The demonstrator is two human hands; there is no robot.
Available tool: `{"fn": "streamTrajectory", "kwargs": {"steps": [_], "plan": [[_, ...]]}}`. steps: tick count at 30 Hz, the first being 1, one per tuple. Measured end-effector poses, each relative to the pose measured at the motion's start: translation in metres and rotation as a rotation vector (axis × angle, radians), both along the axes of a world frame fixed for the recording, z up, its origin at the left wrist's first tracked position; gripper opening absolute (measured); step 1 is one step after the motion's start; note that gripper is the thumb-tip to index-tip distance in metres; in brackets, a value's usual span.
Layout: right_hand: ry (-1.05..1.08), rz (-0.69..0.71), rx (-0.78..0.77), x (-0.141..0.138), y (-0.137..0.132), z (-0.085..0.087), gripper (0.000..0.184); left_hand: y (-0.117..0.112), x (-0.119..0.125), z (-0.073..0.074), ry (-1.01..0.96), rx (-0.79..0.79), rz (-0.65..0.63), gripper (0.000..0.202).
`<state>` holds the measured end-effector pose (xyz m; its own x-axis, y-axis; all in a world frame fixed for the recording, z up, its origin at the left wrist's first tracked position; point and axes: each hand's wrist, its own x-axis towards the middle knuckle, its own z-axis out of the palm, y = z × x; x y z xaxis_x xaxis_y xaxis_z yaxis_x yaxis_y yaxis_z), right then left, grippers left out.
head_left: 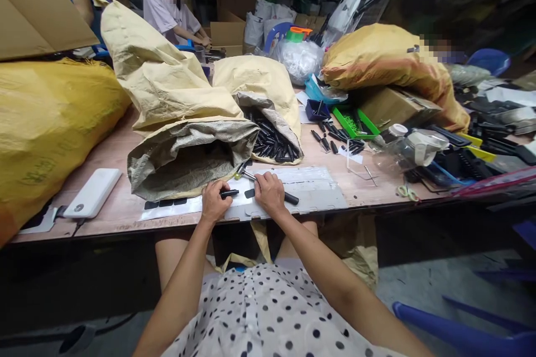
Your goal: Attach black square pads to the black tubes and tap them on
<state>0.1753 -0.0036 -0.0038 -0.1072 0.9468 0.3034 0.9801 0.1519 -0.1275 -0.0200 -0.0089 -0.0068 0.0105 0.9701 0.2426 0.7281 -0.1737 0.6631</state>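
Note:
My left hand [215, 201] is closed around a short black cylindrical piece [229, 193], held low over the work surface near the table's front edge. To its right, my right hand [269, 192] grips a small hammer [250, 176] by its shaft. The hammer's head, with a yellow part, points up and left, and its black handle end sticks out to the lower right. Beneath both hands lies a grey flat board [318, 189]. Just behind them an open paper sack [188, 128] faces me, its inside dark. A second sack [268, 75] beside it spills many black pieces [274, 142].
A white power bank [92, 192] and a full yellow sack [50, 139] are on the left. A green tray [355, 122], clear jars [412, 150], scissors [407, 193] and an orange-yellow sack [385, 56] lie to the right. A person [173, 11] sits across the table.

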Motion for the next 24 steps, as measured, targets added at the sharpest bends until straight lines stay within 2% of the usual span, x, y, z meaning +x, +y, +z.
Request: {"fn": "streamTrajectory", "kwargs": {"steps": [5, 10, 13, 16, 19, 21, 24], "plan": [[-0.007, 0.005, -0.012, -0.001, 0.001, 0.002, 0.021, 0.001, -0.001, -0.001, -0.019, 0.012, -0.006, 0.017], [-0.004, -0.017, -0.063, -0.003, 0.001, 0.009, 0.021, -0.006, -0.002, 0.008, -0.134, 0.084, 0.025, 0.015], [0.007, -0.017, -0.076, -0.003, 0.001, 0.01, 0.022, -0.033, -0.005, 0.009, -0.179, 0.158, 0.045, 0.023], [0.013, -0.012, -0.075, -0.003, 0.002, 0.009, 0.022, -0.072, -0.005, -0.004, -0.141, 0.109, -0.065, 0.026], [0.014, -0.009, -0.071, -0.002, 0.002, 0.007, 0.023, -0.104, -0.004, -0.033, -0.059, -0.101, -0.168, 0.028], [0.013, -0.01, -0.069, -0.002, 0.002, 0.007, 0.023, -0.112, -0.003, -0.056, 0.039, -0.37, -0.121, 0.03], [0.008, -0.009, -0.079, -0.002, 0.002, 0.008, 0.023, -0.107, -0.005, -0.086, 0.173, -0.773, -0.051, 0.034]]}}
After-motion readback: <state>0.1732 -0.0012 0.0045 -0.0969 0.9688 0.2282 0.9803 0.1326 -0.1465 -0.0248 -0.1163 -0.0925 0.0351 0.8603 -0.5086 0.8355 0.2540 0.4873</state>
